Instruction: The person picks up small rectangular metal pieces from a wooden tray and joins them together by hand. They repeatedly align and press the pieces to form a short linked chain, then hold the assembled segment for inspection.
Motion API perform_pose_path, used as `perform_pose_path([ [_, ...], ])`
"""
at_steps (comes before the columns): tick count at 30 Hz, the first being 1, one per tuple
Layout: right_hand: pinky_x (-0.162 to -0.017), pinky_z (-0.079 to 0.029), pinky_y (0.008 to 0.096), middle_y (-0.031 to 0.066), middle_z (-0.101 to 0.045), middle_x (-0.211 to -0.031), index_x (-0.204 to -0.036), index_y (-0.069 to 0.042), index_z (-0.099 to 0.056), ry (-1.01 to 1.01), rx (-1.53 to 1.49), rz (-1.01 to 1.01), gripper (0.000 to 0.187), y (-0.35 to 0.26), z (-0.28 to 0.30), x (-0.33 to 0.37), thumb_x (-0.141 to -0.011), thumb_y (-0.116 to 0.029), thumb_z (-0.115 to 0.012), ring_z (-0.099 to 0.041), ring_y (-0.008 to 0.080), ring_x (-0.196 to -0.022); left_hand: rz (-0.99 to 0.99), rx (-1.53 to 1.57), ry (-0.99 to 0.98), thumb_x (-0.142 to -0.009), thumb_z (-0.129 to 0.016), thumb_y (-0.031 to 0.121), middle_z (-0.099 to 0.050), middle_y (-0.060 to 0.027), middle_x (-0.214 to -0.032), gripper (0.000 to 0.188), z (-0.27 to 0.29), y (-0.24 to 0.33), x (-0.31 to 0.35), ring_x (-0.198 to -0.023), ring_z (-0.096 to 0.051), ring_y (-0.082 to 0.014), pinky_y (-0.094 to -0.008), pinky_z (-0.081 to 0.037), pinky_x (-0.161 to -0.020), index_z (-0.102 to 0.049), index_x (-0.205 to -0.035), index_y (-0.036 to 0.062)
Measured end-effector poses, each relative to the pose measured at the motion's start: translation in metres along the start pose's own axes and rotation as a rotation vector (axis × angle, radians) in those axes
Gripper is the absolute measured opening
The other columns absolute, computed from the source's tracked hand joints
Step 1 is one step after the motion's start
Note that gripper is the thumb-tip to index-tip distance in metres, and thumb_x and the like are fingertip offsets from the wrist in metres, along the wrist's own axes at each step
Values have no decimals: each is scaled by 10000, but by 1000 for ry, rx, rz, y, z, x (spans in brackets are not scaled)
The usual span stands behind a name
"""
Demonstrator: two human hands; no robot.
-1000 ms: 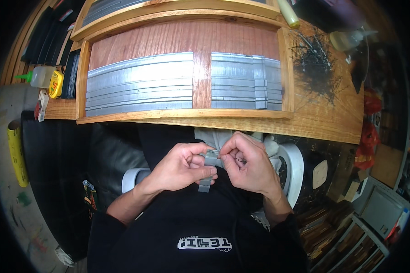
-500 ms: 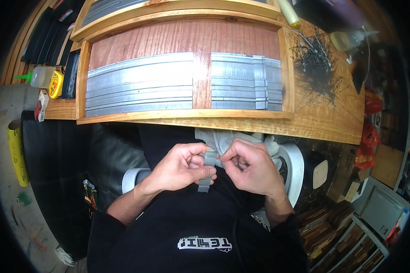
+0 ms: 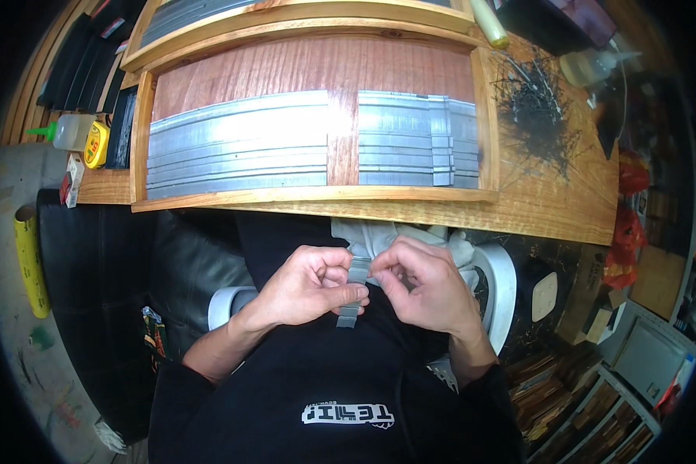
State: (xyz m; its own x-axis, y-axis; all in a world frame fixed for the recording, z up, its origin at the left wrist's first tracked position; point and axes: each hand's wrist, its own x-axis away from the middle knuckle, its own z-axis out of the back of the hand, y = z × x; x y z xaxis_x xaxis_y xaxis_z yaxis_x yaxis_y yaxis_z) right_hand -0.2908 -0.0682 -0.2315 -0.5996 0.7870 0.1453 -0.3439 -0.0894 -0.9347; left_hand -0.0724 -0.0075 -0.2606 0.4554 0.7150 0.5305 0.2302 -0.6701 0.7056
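Observation:
In front of my dark top, my left hand [image 3: 305,286] grips a short stack of thin grey metal strips [image 3: 358,269] between thumb and fingers. The stack stands nearly upright, its lower end [image 3: 347,317] poking out below the thumb. My right hand [image 3: 425,282] is closed in a pinch, thumb and forefinger meeting right beside the stack's upper right edge. Whatever lies between those fingertips is too small or hidden to make out. Beyond both hands, a shallow wooden tray [image 3: 317,199] on the bench carries rows of flat silver-grey strips [image 3: 240,143].
A second wooden tray [image 3: 301,17] lies behind the first. On the bench [image 3: 549,209] at right is a pile of thin dark slivers [image 3: 533,100] near a translucent bottle [image 3: 588,68]. A green-tipped bottle [image 3: 71,131] and yellow container [image 3: 96,145] stand left. A white chair arm [image 3: 499,282] flanks my right wrist.
Both hands stay almost in place. The stack has shifted very slightly in my left hand, and my right fingertips have moved slightly at its edge.

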Motion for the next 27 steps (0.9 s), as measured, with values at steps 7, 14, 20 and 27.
perform_pose_path([
  [7,-633,-525,293,86,-663,-854,-964,2,-683,34,29,32,127,-5,6,0,-856,52,-728,-669,184,-714,17,5,11,-985,-722,59,-777,-73,-920,128,2,4,1,-833,-759,-126,-229,-587,-652,-690,-1099,10],
  [14,-702,-533,199,36,-642,-983,-1107,33,-642,236,-346,-155,130,15,-25,15,-981,43,-674,-626,60,-838,-196,89,210,-1000,-689,39,-779,-141,-1004,200,2,-6,-4,-884,-777,-200,-267,-633,-734,-647,-1190,-10],
  [20,-665,-548,214,68,-730,-881,-1030,19,-669,433,-207,-54,110,17,-58,17,-945,5,-738,-693,102,-733,-336,179,390,-999,-709,62,-767,-143,-1098,229,-9,-15,-4,-944,-747,-148,-238,-607,-749,-646,-1206,-12],
  [27,-629,-514,214,44,-721,-832,-983,17,-704,397,-190,-98,152,12,-59,15,-877,3,-812,-658,80,-710,-394,203,452,-986,-704,28,-768,-168,-1067,225,-1,-25,-3,-912,-768,-206,-271,-638,-720,-646,-1201,-9],
])
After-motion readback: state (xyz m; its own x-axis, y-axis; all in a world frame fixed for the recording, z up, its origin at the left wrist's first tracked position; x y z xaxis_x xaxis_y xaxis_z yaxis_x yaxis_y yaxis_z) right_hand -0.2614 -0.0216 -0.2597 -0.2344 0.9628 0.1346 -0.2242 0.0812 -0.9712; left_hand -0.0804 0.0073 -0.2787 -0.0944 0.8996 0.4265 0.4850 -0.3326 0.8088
